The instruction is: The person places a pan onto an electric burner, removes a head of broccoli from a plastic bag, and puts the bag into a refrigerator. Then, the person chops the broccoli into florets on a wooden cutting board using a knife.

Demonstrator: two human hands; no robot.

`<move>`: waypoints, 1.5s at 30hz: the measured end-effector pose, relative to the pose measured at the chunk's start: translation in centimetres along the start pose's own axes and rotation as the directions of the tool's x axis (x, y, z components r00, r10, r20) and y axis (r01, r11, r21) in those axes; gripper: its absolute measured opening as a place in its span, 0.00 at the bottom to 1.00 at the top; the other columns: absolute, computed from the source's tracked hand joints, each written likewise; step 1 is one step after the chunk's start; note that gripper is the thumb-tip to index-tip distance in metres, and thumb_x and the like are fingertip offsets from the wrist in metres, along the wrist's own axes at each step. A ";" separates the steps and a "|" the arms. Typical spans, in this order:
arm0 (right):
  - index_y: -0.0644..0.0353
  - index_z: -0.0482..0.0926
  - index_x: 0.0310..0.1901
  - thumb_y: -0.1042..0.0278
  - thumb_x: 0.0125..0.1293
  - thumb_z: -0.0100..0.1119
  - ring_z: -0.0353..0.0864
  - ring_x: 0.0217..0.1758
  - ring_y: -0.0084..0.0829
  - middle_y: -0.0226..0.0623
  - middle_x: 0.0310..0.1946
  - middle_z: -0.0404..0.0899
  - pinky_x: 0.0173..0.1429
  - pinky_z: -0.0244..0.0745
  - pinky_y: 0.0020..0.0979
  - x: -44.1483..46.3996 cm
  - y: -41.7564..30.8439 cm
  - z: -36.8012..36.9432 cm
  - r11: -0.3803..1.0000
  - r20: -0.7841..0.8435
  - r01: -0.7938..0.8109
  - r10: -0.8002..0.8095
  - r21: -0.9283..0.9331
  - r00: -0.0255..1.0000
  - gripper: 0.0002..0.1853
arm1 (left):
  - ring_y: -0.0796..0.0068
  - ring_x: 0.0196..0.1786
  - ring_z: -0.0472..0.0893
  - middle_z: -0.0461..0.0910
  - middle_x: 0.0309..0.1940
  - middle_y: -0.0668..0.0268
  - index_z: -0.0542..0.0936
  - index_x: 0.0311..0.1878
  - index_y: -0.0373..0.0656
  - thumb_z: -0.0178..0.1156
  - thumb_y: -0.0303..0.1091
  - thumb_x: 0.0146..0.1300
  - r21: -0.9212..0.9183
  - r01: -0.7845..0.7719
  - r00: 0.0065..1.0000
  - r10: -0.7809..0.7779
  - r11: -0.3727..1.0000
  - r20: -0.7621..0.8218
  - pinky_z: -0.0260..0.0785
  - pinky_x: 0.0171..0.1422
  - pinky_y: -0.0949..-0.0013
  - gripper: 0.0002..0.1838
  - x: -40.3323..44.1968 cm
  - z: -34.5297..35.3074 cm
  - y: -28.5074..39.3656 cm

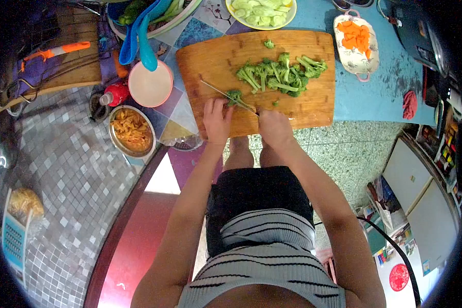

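A knife [215, 89] lies across the near left part of the wooden cutting board [205, 61], its handle in my closed right hand [275, 127]. Its blade slants up to the left and runs against a small broccoli floret [234, 95]. With bent fingers, my left hand [217, 122] pinches the near side of that floret, close to the blade. Further up the board is a loose pile of cut broccoli [282, 76]. One small piece [268, 44] sits apart near the far edge, and a crumb lies by my right hand.
Sliced carrots fill a patterned dish [353, 64] at right; a plate of pale green slices [262, 23] stands behind the board. On the left are a white bowl [151, 84], a metal bowl of orange-brown food [132, 129], a red bottle [114, 94], blue-handled utensils [148, 51] and an orange-handled peeler [61, 50].
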State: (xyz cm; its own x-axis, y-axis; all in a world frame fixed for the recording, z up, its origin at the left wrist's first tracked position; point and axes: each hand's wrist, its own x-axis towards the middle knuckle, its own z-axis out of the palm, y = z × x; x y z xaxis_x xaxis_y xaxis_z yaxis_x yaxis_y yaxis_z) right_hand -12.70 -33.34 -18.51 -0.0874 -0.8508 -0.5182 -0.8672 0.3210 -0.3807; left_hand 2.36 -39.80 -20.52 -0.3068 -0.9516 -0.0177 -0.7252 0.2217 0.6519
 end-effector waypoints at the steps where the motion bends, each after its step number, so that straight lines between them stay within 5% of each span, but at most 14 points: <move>1: 0.63 0.76 0.37 0.73 0.53 0.53 0.81 0.29 0.48 0.49 0.23 0.78 0.34 0.76 0.44 0.1 0.0 0.3 0.999 -0.043 0.007 -0.005 0.044 0.999 0.09 | 0.52 0.40 0.72 0.70 0.34 0.56 0.73 0.36 0.39 0.64 0.24 0.46 -0.001 -0.001 1.000 0.001 1.000 0.000 0.65 0.44 0.57 0.13 0.0 0.1 -0.1; 9: 0.67 0.79 0.30 0.67 0.55 0.55 0.79 0.29 0.51 0.52 0.22 0.77 0.35 0.76 0.46 1.8 0.3 0.8 0.991 -0.062 -0.022 0.031 0.133 0.998 0.10 | 0.55 0.44 0.72 0.70 0.38 0.57 0.76 0.44 0.44 0.64 0.24 0.46 0.008 -0.076 0.997 0.076 0.997 0.033 0.66 0.48 0.59 0.18 0.3 -0.5 1.0; 12: 0.61 0.78 0.29 0.69 0.55 0.54 0.81 0.32 0.50 0.51 0.25 0.79 0.36 0.77 0.45 0.6 0.5 -0.4 0.956 0.048 -0.200 0.194 0.213 0.980 0.06 | 0.55 0.44 0.72 0.71 0.40 0.57 0.78 0.45 0.45 0.63 0.23 0.46 0.008 -0.146 0.989 0.146 0.989 0.035 0.66 0.49 0.59 0.19 0.5 -0.3 0.9; 15: 0.61 0.78 0.33 0.61 0.60 0.55 0.78 0.27 0.52 0.51 0.21 0.76 0.33 0.74 0.47 0.4 1.4 -0.6 0.965 -0.151 -0.152 0.187 0.215 0.971 0.11 | 0.56 0.45 0.72 0.71 0.42 0.57 0.79 0.42 0.44 0.63 0.23 0.47 -0.042 -0.183 0.983 0.183 0.982 -0.006 0.68 0.48 0.60 0.16 0.6 0.3 0.2; 20: 0.58 0.76 0.38 0.67 0.59 0.54 0.79 0.26 0.49 0.48 0.20 0.77 0.32 0.75 0.45 -1.2 0.7 -0.8 0.991 -0.114 -0.021 0.037 0.135 0.993 0.07 | 0.55 0.45 0.73 0.73 0.41 0.57 0.78 0.38 0.41 0.63 0.22 0.46 0.013 -0.191 0.982 0.190 0.982 0.010 0.68 0.48 0.58 0.13 -0.2 0.2 -0.2; 45: 0.62 0.73 0.38 0.74 0.53 0.53 0.82 0.28 0.45 0.48 0.23 0.79 0.32 0.78 0.42 1.5 -2.0 1.2 0.999 0.010 -0.038 0.039 -0.027 0.999 0.10 | 0.54 0.43 0.75 0.75 0.37 0.57 0.76 0.37 0.39 0.62 0.21 0.44 0.039 -0.084 0.996 0.084 0.996 -0.006 0.68 0.48 0.58 0.13 -1.0 -0.1 -0.8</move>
State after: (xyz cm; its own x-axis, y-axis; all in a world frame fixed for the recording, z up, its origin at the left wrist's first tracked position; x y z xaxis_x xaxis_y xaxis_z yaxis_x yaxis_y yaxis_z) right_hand -10.53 -34.75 -19.51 -0.1160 -0.8336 -0.5401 -0.8761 0.3421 -0.3398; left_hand 3.29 -39.04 -21.01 -0.3629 -0.9309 0.0419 -0.7202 0.3087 0.6213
